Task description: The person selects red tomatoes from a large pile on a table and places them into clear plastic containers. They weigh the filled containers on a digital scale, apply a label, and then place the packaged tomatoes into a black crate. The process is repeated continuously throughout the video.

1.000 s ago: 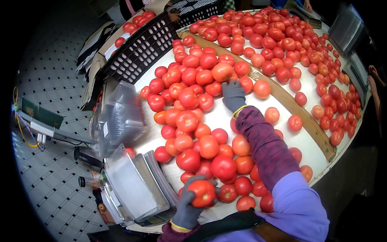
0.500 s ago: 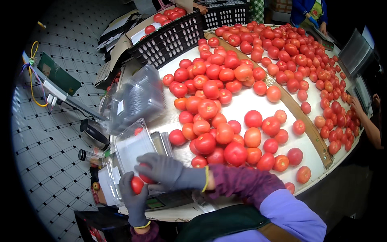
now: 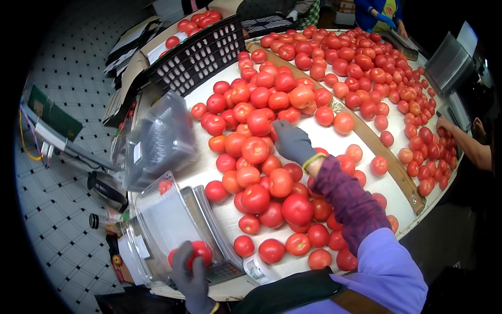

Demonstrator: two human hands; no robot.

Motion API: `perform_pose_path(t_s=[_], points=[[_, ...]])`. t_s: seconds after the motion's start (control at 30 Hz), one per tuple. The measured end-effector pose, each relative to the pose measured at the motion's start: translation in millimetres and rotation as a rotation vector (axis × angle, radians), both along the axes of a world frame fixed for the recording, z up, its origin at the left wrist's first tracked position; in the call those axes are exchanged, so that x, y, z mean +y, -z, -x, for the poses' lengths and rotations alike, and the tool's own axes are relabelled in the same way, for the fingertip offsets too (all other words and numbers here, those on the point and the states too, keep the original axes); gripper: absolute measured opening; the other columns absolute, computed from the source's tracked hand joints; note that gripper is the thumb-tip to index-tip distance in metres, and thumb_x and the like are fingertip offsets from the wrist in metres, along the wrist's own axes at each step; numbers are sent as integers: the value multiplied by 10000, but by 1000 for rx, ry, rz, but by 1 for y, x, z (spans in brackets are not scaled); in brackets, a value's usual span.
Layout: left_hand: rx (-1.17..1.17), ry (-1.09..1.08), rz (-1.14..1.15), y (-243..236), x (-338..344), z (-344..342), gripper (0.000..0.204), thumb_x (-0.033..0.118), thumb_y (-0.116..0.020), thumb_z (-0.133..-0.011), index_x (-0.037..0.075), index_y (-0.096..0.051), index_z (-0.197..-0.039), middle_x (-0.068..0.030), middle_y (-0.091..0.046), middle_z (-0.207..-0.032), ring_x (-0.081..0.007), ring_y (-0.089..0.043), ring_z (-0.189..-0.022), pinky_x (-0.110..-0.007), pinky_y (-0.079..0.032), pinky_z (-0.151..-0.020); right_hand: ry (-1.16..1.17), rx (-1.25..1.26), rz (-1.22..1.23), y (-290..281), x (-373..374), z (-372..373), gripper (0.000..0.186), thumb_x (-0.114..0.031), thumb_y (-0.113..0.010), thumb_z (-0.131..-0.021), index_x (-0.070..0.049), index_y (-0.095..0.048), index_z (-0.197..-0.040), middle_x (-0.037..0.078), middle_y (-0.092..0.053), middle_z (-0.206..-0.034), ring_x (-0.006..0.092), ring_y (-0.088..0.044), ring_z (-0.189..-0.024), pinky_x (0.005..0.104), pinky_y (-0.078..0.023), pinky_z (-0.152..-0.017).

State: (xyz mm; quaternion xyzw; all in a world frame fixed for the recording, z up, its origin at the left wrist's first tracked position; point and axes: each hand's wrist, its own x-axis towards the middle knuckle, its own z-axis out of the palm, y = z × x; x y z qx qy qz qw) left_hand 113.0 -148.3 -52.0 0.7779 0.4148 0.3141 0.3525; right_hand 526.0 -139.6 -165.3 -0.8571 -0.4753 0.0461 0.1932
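Note:
In gray gloves, my left hand (image 3: 191, 277) and my right hand (image 3: 294, 143) are apart. Low on the left, my left hand's fingers and thumb close on a red tomato (image 3: 202, 252) at the near end of a clear plastic container (image 3: 168, 212). Another tomato shows beside those fingers, and one more sits at the container's far end. The container lies on a scale (image 3: 226, 269), its keypad partly showing. My right hand reaches over the tomato pile (image 3: 256, 150), fingers extended and bent down against its right side. Its fingertips are partly hidden; nothing shows in its grasp.
Stacked clear containers (image 3: 159, 141) stand left of the pile. Behind are a black crate (image 3: 201, 55) and a box of tomatoes. A wooden divider (image 3: 366, 131) crosses the white table, with many tomatoes beyond. Other people's hands (image 3: 444, 124) work at the far right and back.
My right hand has left the container and moved right and away to the pile. My left hand stays low by the container with a tomato. The whole view has shifted somewhat.

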Motion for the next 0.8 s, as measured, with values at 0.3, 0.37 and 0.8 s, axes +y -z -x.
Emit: perform_pose_path(t_s=[0.3,0.37,0.8], points=[[-249,311,868,22,-22,-129,272,82,-578,-874,-27,-579,-1123,-154,-611,-1108,-259,-629,-959,-361,-503,-863,-29,199,92,22,11,-25,609,-208,-655,-743,-110,-439,-1304,176,-471,-1307,366,-582,-1001,455,-476,-845],[-470,202,1165,36,-21,-146,318,171,-571,-911,-14,-548,-1168,-156,-611,-1120,-284,-632,-969,-394,-522,-852,-66,406,-30,1,-14,-19,620,-263,-669,-764,-105,-442,-1318,181,-486,-1303,354,-559,-1072,435,-462,-896],[-604,281,1528,24,-38,-146,562,399,-577,-857,75,-429,-1292,-241,-517,-1237,-443,-535,-1116,-507,-568,-756,385,-417,55,67,-62,-143,541,-362,-710,-680,-46,-544,-1087,142,-608,-935,291,-598,-903,450,-407,-856]])
